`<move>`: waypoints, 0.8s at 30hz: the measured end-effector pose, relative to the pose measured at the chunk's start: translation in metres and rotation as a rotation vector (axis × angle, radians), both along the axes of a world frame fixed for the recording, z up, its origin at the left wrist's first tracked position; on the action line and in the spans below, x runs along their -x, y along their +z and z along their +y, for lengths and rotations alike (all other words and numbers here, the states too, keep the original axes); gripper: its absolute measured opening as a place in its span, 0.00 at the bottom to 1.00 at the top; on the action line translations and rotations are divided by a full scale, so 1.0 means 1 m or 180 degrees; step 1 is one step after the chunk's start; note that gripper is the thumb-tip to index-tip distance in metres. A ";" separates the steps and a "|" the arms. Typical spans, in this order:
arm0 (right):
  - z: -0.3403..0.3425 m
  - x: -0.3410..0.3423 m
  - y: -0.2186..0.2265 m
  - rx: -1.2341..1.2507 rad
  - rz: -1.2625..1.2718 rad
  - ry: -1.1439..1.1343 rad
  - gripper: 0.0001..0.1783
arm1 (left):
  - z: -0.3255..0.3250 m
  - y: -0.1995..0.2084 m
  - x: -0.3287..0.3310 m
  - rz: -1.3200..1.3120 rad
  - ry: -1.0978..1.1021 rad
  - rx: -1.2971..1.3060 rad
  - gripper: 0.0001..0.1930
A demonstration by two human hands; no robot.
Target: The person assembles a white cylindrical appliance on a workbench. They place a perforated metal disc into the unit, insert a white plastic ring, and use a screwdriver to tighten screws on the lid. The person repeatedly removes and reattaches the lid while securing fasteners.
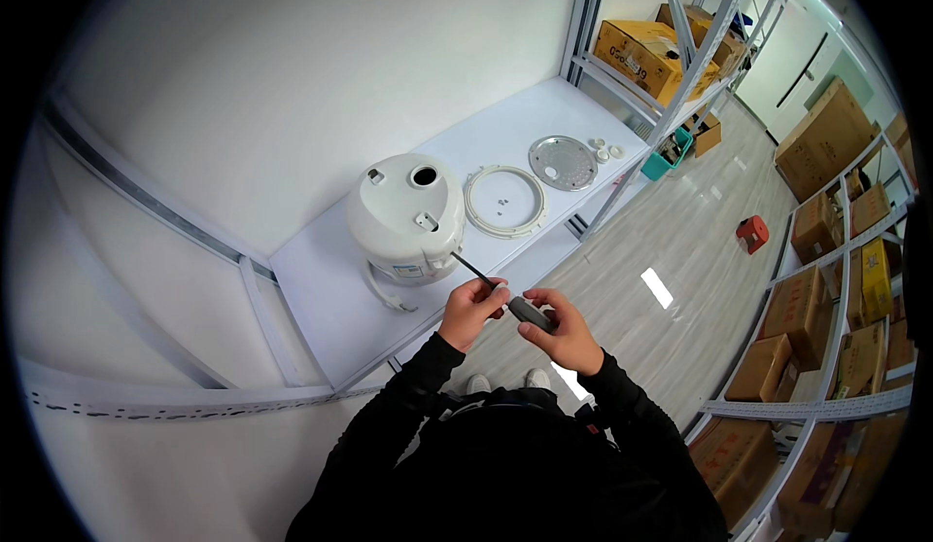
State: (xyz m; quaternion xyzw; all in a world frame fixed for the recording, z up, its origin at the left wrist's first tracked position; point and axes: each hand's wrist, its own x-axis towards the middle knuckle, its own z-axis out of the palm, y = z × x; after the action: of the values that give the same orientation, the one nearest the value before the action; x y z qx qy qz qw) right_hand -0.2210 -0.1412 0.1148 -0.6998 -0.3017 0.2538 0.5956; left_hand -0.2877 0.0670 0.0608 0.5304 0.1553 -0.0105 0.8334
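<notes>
My right hand (566, 335) is closed around the grey handle of a screwdriver (532, 314). Pinched in the fingers of my left hand (470, 313) is its dark shaft, just ahead of the handle. The shaft slants up and left, its tip at the lower right side of a white rice cooker (400, 213); whether the tip touches it I cannot tell. The cooker stands on a white shelf (330, 320), with a round dark hole and smaller slots in its top. A white strap-like part (387, 293) sticks out at its near side.
Right of the cooker lie a white ring (540, 213) with several small screws inside it, a perforated metal disc (563, 163) and several small white round parts (603, 155). Shelf uprights (610, 204) frame the shelf. Boxes (799, 315) fill racks on the right; a red object (751, 234) is on the floor.
</notes>
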 end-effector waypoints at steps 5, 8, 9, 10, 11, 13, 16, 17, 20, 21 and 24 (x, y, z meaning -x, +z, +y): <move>0.002 0.001 -0.002 -0.0010 0.0380 -0.0243 0.25 | -0.008 0.007 -0.002 -0.0274 0.0135 0.0097 0.22; 0.000 -0.007 0.012 -0.0006 0.1529 -0.0219 0.26 | -0.008 0.014 0.000 -0.0525 0.0130 0.0407 0.23; 0.000 -0.009 0.018 0.0057 0.1633 -0.0149 0.26 | -0.007 0.014 0.001 -0.0563 0.0109 0.0515 0.23; -0.001 -0.010 0.020 0.0119 0.1736 -0.0079 0.26 | -0.005 0.013 0.002 -0.0555 0.0048 0.0448 0.22; -0.001 -0.008 0.017 0.0180 0.1084 -0.0079 0.26 | -0.002 0.011 0.002 -0.0547 -0.0014 0.0382 0.22; 0.002 -0.001 0.015 0.0296 -0.0221 -0.0054 0.25 | 0.003 0.004 0.002 -0.0401 -0.0067 0.0181 0.21; 0.007 0.004 0.036 0.0217 -0.1676 -0.0122 0.25 | 0.006 -0.004 0.000 -0.0084 -0.0048 -0.0011 0.20; 0.008 0.003 0.035 0.0233 -0.1828 -0.0101 0.25 | 0.006 -0.006 -0.001 -0.0048 -0.0017 0.0051 0.20; 0.007 0.001 0.031 0.0291 -0.1339 -0.0125 0.23 | 0.001 0.004 -0.003 -0.0309 0.0009 0.0369 0.21; 0.006 0.002 0.029 0.0298 -0.0548 -0.0161 0.22 | 0.000 0.008 -0.003 -0.0460 0.0014 0.0493 0.21; 0.004 -0.003 0.016 0.0040 0.1140 -0.0181 0.21 | 0.004 0.009 -0.002 -0.0635 -0.0167 0.0520 0.22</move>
State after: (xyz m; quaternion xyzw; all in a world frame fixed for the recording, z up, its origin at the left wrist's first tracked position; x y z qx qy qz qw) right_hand -0.2180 -0.1368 0.1305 -0.6555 -0.1693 0.3593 0.6424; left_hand -0.2858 0.0710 0.0702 0.4630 0.0564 0.0079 0.8845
